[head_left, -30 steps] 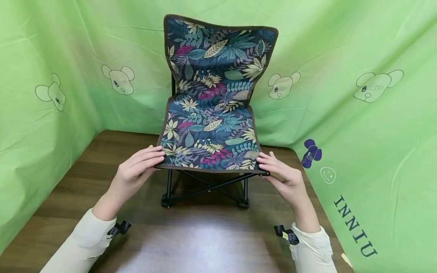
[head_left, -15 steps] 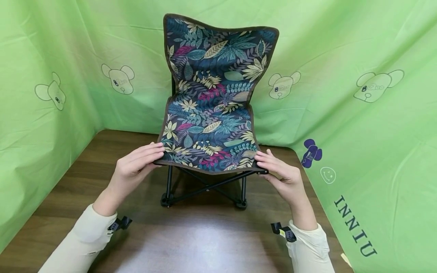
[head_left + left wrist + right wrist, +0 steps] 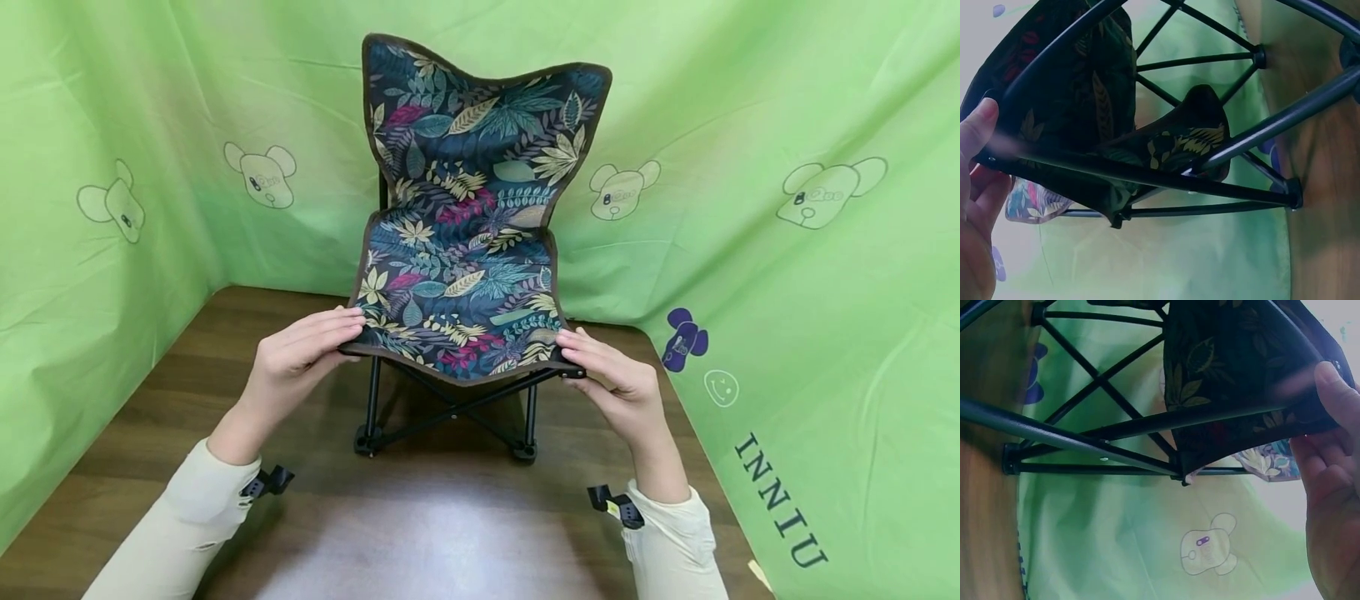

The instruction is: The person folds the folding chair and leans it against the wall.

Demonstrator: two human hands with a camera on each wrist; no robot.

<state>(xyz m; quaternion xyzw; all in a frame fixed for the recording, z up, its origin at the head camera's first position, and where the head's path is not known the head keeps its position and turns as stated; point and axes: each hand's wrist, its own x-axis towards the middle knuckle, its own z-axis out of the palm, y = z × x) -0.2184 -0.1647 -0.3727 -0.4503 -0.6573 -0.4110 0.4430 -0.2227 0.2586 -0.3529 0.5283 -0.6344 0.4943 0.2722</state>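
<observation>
A small folding chair (image 3: 461, 283) with a dark leaf-print fabric seat and backrest stands upright, facing me in the head view. My left hand (image 3: 303, 346) grips its front left seat corner, fingers on top and thumb below. At the front right corner, my right hand (image 3: 615, 379) holds on the same way. The seat's front edge sags in the middle, and the backrest's top edge dips too. Under the seat, black frame tubes (image 3: 1229, 150) cross; the left wrist view shows the left thumb (image 3: 985, 115) against the corner. The right thumb (image 3: 1335, 387) presses the other corner from beneath.
The chair stands on a brown wooden tabletop (image 3: 450, 533). Green curtains (image 3: 750, 108) printed with mouse heads enclose it at the back and both sides. A black strap device (image 3: 266, 482) sits on each wrist.
Both hands have drawn slightly inward, bringing the seat corners closer together. The front edge and backrest top sag more, and the front feet stand a little nearer each other.
</observation>
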